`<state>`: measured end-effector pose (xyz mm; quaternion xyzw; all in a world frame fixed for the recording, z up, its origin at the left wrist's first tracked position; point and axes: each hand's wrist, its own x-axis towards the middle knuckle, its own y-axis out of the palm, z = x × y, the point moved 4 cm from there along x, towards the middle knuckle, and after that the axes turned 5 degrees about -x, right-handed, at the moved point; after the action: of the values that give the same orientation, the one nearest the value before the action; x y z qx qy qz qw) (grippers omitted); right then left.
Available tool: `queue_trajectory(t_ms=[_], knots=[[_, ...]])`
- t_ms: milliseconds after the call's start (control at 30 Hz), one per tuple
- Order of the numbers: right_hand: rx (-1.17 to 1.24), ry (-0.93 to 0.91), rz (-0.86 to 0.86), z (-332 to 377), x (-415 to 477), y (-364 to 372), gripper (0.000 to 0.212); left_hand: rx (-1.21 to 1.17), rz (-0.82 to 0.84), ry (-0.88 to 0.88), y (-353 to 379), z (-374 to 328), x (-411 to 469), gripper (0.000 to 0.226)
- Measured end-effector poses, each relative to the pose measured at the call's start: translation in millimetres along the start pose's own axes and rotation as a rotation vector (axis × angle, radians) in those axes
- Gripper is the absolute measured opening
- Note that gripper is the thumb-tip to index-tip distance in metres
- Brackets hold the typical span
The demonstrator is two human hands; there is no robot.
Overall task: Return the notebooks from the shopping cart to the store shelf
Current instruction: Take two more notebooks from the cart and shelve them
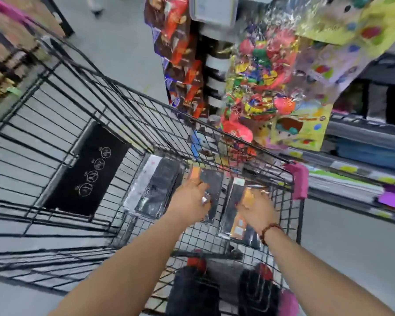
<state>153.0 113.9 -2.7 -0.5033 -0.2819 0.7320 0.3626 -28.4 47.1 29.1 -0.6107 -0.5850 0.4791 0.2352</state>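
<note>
Notebooks [154, 190], three in clear wrap, lie flat on the wire floor of the shopping cart [146, 110], toward its right wall; heavy motion blur, covers unreadable; left hand [192, 198] hides part of the middle notebook [214, 179]; right hand [258, 209] overlaps the right notebook [232, 201]; fingers apart or clamped: cannot tell; store shelf [351, 185] beside the cart's right edge, stock smeared; toy packs [260, 87] hang above.

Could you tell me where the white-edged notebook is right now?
In the head view, the white-edged notebook lies on the shopping cart floor, leftmost of three, beside the middle notebook under the left hand.
</note>
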Motion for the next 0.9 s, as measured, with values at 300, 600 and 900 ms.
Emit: queue_trajectory(t_ms=[300,600,900], knots=[[0.420,0.499,-0.008,-49,28,92,0.053,-0.103,0.143,0.034,78,35,28,0.041],[0.251,0.696,-0.154,-53,37,126,0.083,-0.229,0.099,0.047,121,53,40,0.039],[0.763,0.472,-0.246,-49,28,117,0.027,-0.610,0.111,-0.158,117,52,48,0.033]])
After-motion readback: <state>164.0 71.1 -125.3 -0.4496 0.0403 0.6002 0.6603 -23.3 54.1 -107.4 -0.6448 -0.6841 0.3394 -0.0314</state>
